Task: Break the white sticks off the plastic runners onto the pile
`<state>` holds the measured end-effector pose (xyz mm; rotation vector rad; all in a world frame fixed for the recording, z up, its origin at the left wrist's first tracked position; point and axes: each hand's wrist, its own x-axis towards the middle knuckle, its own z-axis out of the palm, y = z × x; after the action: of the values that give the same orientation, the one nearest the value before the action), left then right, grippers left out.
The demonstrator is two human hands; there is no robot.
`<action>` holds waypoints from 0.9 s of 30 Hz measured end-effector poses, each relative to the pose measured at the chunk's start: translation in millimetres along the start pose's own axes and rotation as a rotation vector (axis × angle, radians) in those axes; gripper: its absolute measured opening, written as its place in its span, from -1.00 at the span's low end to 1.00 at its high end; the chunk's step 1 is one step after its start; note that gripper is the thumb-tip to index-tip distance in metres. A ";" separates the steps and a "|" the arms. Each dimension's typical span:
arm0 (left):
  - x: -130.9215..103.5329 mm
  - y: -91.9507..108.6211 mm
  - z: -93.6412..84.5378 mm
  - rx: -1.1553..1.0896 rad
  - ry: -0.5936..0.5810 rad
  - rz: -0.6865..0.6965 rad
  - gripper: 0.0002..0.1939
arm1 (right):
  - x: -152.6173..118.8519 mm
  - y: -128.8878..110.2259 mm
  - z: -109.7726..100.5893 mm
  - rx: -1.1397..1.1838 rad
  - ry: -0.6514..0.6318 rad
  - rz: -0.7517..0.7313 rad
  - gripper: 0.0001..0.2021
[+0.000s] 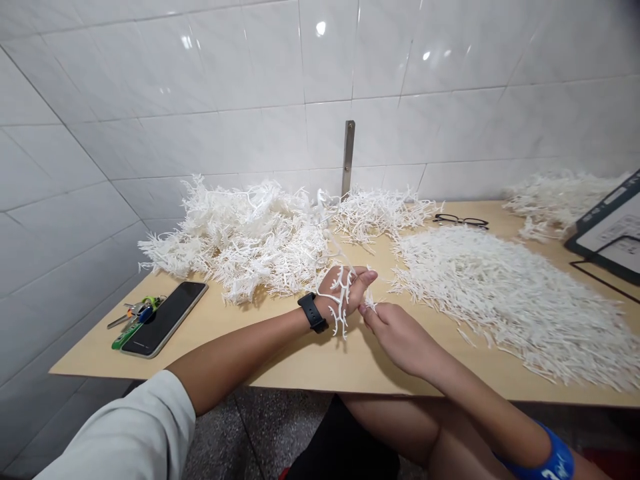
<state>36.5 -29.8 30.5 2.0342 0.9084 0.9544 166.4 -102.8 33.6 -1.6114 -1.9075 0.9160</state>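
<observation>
My left hand [345, 290], with a black watch at the wrist, is closed around a white branching plastic piece [340, 310] whose twigs hang over the palm and wrist. Beside it on the right, my right hand [400, 333] pinches small white twigs [370, 303] between thumb and fingertip, close to the left thumb. Behind the hands lies a tangled heap of white branched pieces [250, 233]. On the right spreads a wide pile of short white pieces [500, 293].
A phone [165, 319] and keys [143, 308] lie at the table's left. Glasses [461, 221] rest near the back, by a smaller white pile [385, 210]. A dark-framed board [613, 230] leans at the right. A metal bracket [348, 157] stands against the tiled wall.
</observation>
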 end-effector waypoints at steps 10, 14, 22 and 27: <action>21.7 -4.3 -26.1 -0.138 0.314 -0.035 -0.47 | -13.1 12.2 18.4 0.048 -0.055 -0.131 -0.54; 33.5 -6.0 -49.1 -0.205 0.490 0.010 -0.42 | -10.0 21.3 13.0 0.282 -0.068 -0.148 -0.48; 15.6 -31.0 -7.5 -0.378 0.268 0.009 -0.47 | 12.1 38.5 -16.2 0.200 0.132 -0.201 -0.57; 7.1 -30.1 2.7 -0.265 0.064 -0.057 -0.53 | 14.4 60.2 -24.2 -0.352 0.196 -0.116 -0.79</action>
<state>33.3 -9.6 7.2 1.7551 0.8213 1.0547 221.0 -79.1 3.8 -1.6876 -2.0776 0.3729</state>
